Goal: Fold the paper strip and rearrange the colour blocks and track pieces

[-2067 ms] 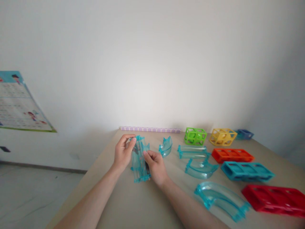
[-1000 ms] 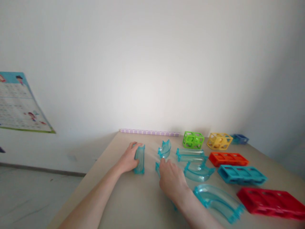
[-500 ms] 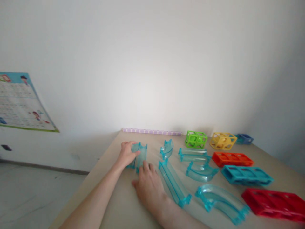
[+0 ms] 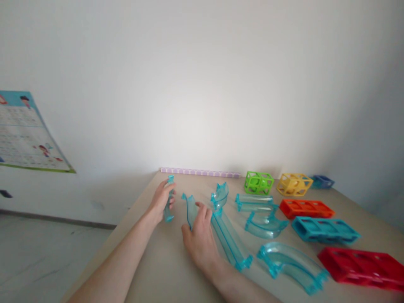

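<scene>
Near the table's left edge, my left hand (image 4: 162,199) is closed around a short clear teal track piece (image 4: 169,181), turned on its side. To the right of it, my right hand (image 4: 202,235) grips a second clear teal track piece (image 4: 191,206), whose lower part is hidden by the fingers. A long straight teal track (image 4: 232,240) lies just right of my right hand. Beyond it are a small curved teal piece (image 4: 220,196) and a straight one (image 4: 256,203).
Curved teal tracks (image 4: 296,265) lie at the right. Green (image 4: 258,183) and yellow (image 4: 294,185) cube frames stand at the back. Orange (image 4: 306,208), teal (image 4: 325,230) and red (image 4: 362,268) block frames fill the right side. A patterned purple strip (image 4: 200,172) runs along the wall.
The two teal pieces, side by side before, are now apart. My left hand has tipped its piece on its side; my right hand has closed on the other and shifted slightly right.
</scene>
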Demonstrator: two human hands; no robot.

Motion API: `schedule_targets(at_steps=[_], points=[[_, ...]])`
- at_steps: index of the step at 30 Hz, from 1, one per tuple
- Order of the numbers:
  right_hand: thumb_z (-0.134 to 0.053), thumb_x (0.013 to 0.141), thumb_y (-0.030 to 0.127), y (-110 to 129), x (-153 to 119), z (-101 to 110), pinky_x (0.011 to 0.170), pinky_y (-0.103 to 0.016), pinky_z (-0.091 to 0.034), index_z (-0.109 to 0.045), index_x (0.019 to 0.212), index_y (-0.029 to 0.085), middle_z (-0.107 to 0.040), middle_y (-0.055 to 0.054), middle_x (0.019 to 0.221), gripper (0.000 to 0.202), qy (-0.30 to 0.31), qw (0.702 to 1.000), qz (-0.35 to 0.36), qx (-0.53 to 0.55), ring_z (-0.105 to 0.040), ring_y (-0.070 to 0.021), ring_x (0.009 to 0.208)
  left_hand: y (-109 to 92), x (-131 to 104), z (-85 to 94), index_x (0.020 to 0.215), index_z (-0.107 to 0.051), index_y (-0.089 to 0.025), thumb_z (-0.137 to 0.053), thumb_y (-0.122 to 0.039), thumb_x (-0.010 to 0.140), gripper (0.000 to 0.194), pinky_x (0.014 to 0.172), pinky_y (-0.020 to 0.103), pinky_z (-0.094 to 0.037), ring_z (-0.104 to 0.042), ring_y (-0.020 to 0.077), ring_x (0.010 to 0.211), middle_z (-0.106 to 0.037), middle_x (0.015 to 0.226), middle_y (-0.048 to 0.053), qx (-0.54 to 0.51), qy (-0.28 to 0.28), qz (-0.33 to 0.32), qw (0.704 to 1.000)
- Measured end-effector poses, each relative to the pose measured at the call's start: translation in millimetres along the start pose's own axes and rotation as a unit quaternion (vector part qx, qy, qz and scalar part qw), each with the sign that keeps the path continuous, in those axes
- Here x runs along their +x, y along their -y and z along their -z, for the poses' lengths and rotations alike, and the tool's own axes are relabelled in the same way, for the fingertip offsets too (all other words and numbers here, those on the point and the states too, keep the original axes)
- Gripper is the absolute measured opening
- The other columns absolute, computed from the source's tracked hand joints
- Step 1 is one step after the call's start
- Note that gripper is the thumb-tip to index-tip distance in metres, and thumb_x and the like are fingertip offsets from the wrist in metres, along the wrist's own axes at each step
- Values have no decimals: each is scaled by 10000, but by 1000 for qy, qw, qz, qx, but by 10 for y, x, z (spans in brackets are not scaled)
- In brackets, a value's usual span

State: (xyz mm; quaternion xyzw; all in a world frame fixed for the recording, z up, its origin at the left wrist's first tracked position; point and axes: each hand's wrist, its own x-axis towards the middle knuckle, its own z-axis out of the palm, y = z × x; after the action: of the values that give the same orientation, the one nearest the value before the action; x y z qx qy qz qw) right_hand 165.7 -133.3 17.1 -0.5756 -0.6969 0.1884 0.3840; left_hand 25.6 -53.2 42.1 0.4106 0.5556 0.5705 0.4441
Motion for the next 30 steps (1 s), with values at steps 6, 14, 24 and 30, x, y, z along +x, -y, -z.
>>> schedule_targets(at_steps=[6, 14, 24, 30], points=[[-358, 893, 202, -51, -18, 38, 1052, -429, -374, -261, 1440, 156, -446, -146, 1355, 558, -35, 986, 43, 158, -415, -240, 1285, -119, -122, -71, 1054, -459, -270, -563, -535, 803, 380, 329, 164, -275, -431, 64, 391, -561, 724, -37, -170, 126, -38, 977], [-400, 931, 211, -52, 14, 83, 964, -362, -440, -394, 1377, 233, -493, -85, 1249, 447, -16, 964, 128, 230, -473, -204, 1187, -144, -229, -112, 1079, -518, -225, -634, -407, 811, 344, 329, 177, -334, -475, 71, 437, -602, 803, -7, -244, 222, -77, 941], [-419, 951, 210, -18, -7, 106, 930, -332, -446, -447, 1332, 273, -517, -59, 1220, 386, -4, 951, 147, 271, -492, -190, 1148, -117, -258, -156, 846, -507, -196, -607, -386, 835, 215, 336, 189, -352, -493, 75, 429, -590, 721, -24, -233, 205, -90, 946], [-451, 960, 279, -24, 3, 75, 881, -308, -456, -472, 1330, 292, -547, -44, 1207, 371, -4, 952, 124, 280, -539, -178, 1078, -112, -265, -167, 894, -536, -217, -602, -439, 824, 242, 318, 184, -362, -481, 82, 401, -579, 689, -38, -183, 158, -91, 966]])
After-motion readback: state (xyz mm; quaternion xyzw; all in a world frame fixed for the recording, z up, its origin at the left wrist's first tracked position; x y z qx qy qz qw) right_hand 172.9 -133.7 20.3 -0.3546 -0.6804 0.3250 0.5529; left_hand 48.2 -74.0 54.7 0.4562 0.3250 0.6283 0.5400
